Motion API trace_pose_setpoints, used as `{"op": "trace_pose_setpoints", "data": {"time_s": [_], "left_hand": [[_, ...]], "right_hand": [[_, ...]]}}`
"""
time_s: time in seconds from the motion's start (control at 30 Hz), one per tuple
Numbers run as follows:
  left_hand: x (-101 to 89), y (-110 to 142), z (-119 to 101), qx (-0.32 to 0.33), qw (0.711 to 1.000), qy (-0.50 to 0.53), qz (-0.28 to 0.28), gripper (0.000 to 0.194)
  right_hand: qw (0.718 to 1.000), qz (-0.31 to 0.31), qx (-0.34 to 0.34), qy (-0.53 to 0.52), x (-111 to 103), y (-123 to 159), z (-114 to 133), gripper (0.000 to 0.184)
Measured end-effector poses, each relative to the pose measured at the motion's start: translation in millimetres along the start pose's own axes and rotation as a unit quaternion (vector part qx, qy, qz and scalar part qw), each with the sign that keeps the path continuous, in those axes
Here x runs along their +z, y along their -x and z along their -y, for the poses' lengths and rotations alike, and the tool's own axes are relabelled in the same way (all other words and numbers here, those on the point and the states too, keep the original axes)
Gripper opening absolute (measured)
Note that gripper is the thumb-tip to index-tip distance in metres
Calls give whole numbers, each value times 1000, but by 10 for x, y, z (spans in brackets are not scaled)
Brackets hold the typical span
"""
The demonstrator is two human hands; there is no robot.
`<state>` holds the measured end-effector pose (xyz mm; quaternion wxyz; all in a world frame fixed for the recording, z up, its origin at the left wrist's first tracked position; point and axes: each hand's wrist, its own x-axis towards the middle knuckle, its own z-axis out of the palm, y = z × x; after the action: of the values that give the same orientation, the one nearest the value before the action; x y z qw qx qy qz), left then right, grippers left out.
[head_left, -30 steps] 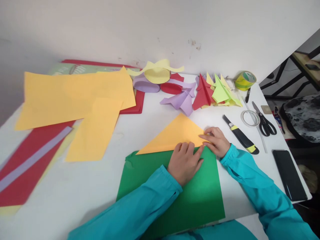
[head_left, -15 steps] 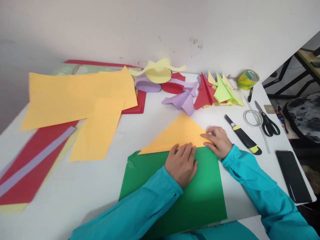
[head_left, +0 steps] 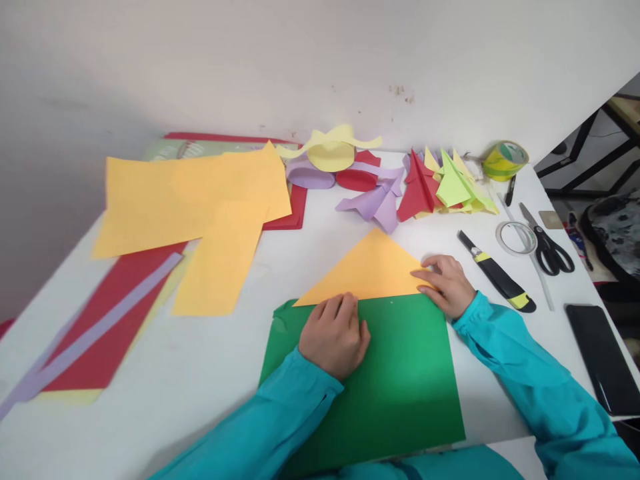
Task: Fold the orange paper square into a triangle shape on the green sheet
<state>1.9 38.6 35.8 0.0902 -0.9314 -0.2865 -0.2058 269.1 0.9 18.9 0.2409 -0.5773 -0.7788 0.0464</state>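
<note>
An orange sheet of paper point(head_left: 373, 270), folded into a triangle, lies with its long lower edge on the top of a green sheet point(head_left: 405, 373). My left hand point(head_left: 334, 337) has its fingers curled together, with the fingertips against that lower edge left of the middle. My right hand point(head_left: 447, 287) holds the triangle's right corner between thumb and fingers, partly covering it.
Orange sheets point(head_left: 195, 193) and red paper point(head_left: 120, 320) with a purple strip point(head_left: 110, 313) lie left. Folded paper planes point(head_left: 423, 187) and paper loops point(head_left: 333, 157) stand behind. Right are a box cutter point(head_left: 500, 277), tape roll point(head_left: 517, 238), scissors point(head_left: 550, 253) and phone point(head_left: 605, 360).
My left hand has slid left along the triangle's lower edge, and its fingers have curled in more. My right hand stays at the right corner. The whole view has shifted slightly.
</note>
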Motion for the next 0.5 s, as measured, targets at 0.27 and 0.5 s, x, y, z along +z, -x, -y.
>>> {"op": "trace_pose_setpoints", "data": {"time_s": [0.27,0.5], "left_hand": [[22,113,65,-37,998,-48,-6,24],[31,160,77,-77,994,-83,0,17]], "right_hand": [[1000,-7,-1,-10,4,17,-13,27],[1000,-15,-16,-11,17,30,-51,29]]}}
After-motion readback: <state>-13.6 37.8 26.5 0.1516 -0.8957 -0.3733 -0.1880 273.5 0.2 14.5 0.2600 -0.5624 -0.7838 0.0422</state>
